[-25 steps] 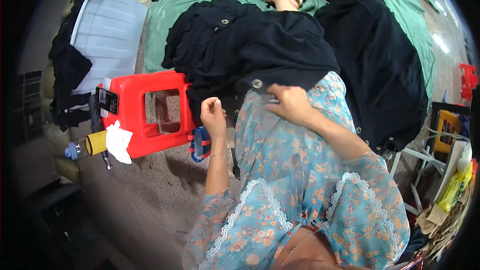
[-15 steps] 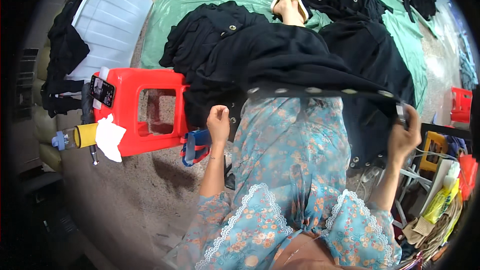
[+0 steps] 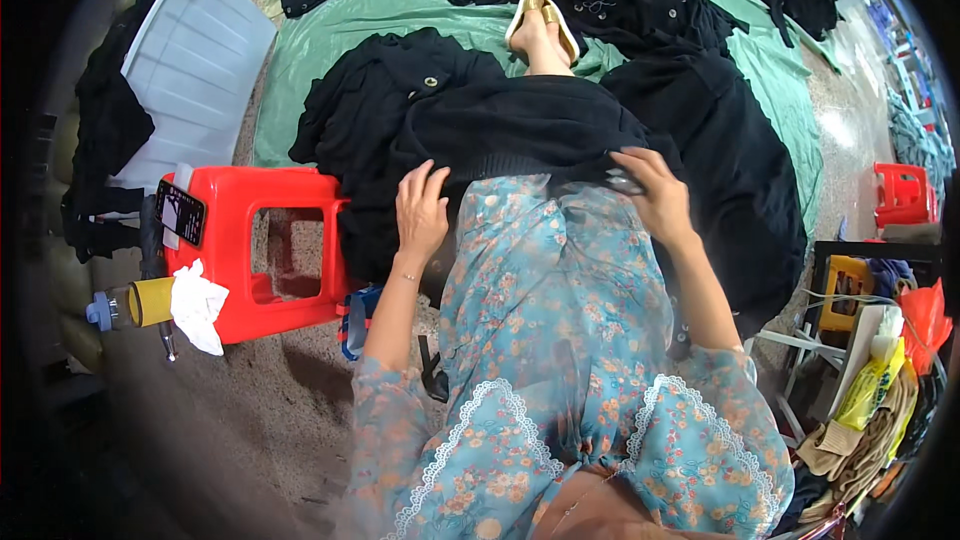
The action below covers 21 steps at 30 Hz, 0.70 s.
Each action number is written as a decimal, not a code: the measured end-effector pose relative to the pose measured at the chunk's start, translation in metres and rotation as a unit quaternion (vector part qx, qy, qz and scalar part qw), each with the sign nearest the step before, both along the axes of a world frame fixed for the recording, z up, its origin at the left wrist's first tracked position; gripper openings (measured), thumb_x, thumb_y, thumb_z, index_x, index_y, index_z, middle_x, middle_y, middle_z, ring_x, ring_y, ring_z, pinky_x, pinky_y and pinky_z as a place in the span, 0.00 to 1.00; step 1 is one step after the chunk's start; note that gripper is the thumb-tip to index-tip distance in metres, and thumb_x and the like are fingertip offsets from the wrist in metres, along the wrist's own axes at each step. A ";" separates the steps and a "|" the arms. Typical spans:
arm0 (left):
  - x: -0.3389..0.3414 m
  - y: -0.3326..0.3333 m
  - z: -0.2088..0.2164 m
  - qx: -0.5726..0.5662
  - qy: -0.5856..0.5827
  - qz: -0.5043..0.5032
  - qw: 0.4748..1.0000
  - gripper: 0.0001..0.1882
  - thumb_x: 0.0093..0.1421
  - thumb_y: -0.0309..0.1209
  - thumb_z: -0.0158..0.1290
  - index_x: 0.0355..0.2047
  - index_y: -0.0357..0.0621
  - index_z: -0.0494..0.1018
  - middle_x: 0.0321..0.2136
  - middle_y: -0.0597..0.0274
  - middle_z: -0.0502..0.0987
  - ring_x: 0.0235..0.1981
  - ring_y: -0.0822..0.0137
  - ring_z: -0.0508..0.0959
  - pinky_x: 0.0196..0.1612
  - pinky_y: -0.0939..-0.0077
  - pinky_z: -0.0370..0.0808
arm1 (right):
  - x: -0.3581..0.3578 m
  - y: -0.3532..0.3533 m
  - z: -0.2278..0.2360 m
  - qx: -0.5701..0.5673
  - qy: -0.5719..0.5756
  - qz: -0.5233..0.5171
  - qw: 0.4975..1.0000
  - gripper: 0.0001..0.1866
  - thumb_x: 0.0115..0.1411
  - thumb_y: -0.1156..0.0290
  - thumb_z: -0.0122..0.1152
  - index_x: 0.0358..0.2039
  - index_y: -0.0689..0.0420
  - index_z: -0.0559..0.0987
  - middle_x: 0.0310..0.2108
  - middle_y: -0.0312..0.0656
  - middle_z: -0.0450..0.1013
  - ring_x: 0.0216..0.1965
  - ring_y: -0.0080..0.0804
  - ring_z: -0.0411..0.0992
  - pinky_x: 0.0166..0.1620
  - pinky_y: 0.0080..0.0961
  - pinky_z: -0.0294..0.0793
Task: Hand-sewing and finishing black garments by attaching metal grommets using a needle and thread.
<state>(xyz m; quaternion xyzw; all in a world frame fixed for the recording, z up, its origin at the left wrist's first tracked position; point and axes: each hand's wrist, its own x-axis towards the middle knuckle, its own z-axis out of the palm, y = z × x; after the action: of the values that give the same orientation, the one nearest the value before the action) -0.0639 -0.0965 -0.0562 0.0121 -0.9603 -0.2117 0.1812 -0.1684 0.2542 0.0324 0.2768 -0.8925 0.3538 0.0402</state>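
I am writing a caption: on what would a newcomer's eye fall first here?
Probably the red stool at the left, with a phone at its left edge. Next comes the black garment in the middle, left hand and right hand by its near edge, beside the blue floral dress. At the top, a green sheet stands out.

Looks like a garment workshop, judging by heaped black cloth garments with round metal eyelets (image 3: pixel 640 0), spread across a shiny green plastic sheet (image 3: pixel 345 22) on a speckled hard floor (image 3: pixel 280 410). Fits that reading too with a pale blue ribbed plastic tub (image 3: pixel 200 60) beside draped black cloth (image 3: pixel 105 125), a red plastic stool (image 3: pixel 220 240) with a rectangular opening, and bundled tan cloth (image 3: pixel 836 440).
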 end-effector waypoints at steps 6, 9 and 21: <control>-0.038 -0.048 -0.029 -0.229 -0.081 -0.051 0.969 0.09 0.50 0.22 0.55 0.34 0.42 0.76 0.59 0.54 0.68 0.67 0.54 0.60 0.66 0.39 0.53 | -0.044 -0.009 -0.030 0.230 0.039 0.141 0.962 0.22 0.48 0.79 0.61 0.46 0.54 0.75 0.42 0.41 0.71 0.31 0.46 0.77 0.31 0.39 0.75; -0.034 -0.086 -0.043 -0.226 -0.105 -0.001 0.968 0.08 0.50 0.23 0.56 0.32 0.45 0.77 0.59 0.54 0.69 0.65 0.53 0.63 0.65 0.43 0.57 | -0.052 0.009 -0.020 0.216 0.089 0.081 0.969 0.10 0.50 0.77 0.59 0.34 0.53 0.73 0.34 0.41 0.69 0.27 0.47 0.75 0.28 0.42 0.74; -0.313 0.128 0.330 0.054 0.310 -0.135 0.939 0.15 0.59 0.28 0.44 0.38 0.32 0.77 0.40 0.41 0.79 0.46 0.44 0.77 0.48 0.58 0.73 | -0.084 0.310 0.263 0.228 0.463 -0.521 0.680 0.20 0.50 0.69 0.60 0.46 0.47 0.79 0.40 0.42 0.79 0.41 0.45 0.78 0.40 0.34 0.76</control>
<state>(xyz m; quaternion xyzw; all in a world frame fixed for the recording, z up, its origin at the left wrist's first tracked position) -0.3767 0.0316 0.2738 -0.1745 -0.8361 -0.2787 0.4390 -0.2520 0.5639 0.2954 -0.1034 -0.8131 -0.1121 0.5618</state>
